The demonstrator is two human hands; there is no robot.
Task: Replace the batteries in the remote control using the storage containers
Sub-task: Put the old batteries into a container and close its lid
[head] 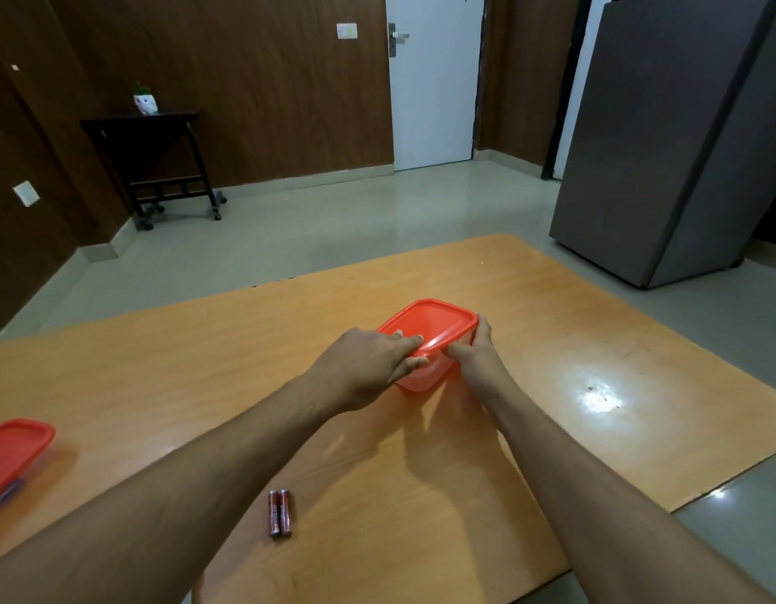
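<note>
A clear storage container with a red lid (434,326) stands in the middle of the wooden table (551,342). My left hand (368,364) grips its near left corner, fingers on the lid's edge. My right hand (475,355) holds its right side, thumb at the near rim. Two red batteries (280,513) lie side by side on the table near the front edge, between my forearms. A second red-lidded container (13,451) sits at the far left edge, partly out of frame. No remote control is in view.
A grey refrigerator (682,137) stands beyond the table's right side. A black wheeled side table (155,163) with a small potted plant is against the far wall, and a white door (434,80) is behind.
</note>
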